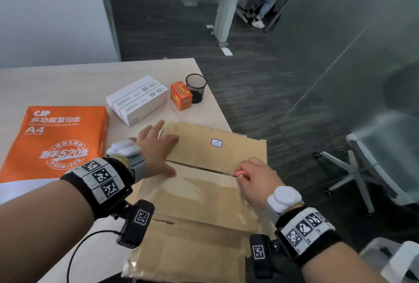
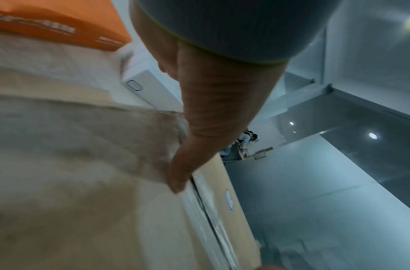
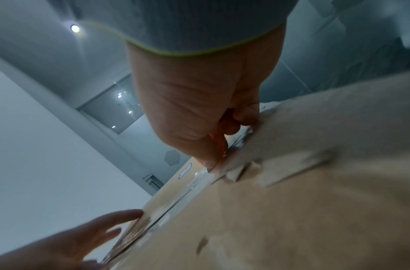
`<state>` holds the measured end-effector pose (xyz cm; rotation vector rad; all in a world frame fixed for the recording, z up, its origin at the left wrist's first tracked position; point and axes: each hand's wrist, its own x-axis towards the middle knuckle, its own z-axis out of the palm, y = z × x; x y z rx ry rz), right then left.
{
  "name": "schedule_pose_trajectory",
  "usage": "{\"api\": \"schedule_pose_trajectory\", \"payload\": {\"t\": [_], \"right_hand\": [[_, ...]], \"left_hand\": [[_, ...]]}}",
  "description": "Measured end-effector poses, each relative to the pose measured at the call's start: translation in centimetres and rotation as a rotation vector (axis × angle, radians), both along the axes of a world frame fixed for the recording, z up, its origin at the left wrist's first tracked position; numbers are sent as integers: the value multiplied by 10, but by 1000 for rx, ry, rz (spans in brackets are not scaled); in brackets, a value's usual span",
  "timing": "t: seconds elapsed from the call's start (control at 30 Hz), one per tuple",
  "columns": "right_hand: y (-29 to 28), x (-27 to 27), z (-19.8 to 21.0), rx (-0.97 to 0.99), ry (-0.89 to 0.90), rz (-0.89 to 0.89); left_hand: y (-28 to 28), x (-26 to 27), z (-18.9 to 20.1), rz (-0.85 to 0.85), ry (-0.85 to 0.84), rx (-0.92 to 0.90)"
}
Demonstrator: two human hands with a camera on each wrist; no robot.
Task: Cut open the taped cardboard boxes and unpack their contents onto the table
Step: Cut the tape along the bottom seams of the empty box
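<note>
A brown cardboard box (image 1: 204,192) sealed with clear tape lies at the table's near right corner, its centre seam (image 1: 199,167) running left to right. My left hand (image 1: 156,146) lies flat on the box's left end, fingers spread and straight, thumb (image 2: 178,179) by the seam. My right hand (image 1: 254,178) grips an orange-handled cutter (image 1: 238,173) at the right end of the seam; in the right wrist view the cutter (image 3: 219,144) meets the tape at the seam. The blade itself is hidden by my fingers.
An orange A4 paper ream (image 1: 56,140) lies at the left. Stacked white boxes (image 1: 138,99), a small orange box (image 1: 181,95) and a black mesh pen cup (image 1: 196,87) stand behind the cardboard box. An office chair (image 1: 374,164) is off the table's right.
</note>
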<state>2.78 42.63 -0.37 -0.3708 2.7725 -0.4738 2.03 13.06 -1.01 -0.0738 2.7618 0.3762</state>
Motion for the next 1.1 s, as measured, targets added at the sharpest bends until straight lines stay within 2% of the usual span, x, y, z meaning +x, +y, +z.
{"api": "schedule_pose_trajectory", "payload": {"t": [0.07, 0.13, 0.23, 0.33, 0.47, 0.7, 0.83, 0.97, 1.1], "right_hand": [[8, 2, -3, -35, 17, 15], [7, 1, -6, -58, 18, 43], [14, 0, -6, -83, 24, 78], [20, -5, -4, -54, 27, 128], [54, -4, -1, -78, 23, 108], [135, 7, -9, -116, 39, -35], [151, 8, -17, -287, -16, -166], [145, 13, -24, -591, -99, -328], [141, 16, -29, -731, -103, -431]], "left_hand": [[31, 1, 13, -49, 74, -68], [62, 3, 18, -137, 145, -25], [123, 8, 17, -247, 77, 73], [154, 15, 6, -265, 23, 21], [150, 19, -6, -242, 23, -5], [161, 18, 6, -200, -35, -23], [196, 17, 12, -263, 66, 3], [221, 16, 10, -315, 47, -15], [227, 24, 2, -339, 24, -66]]}}
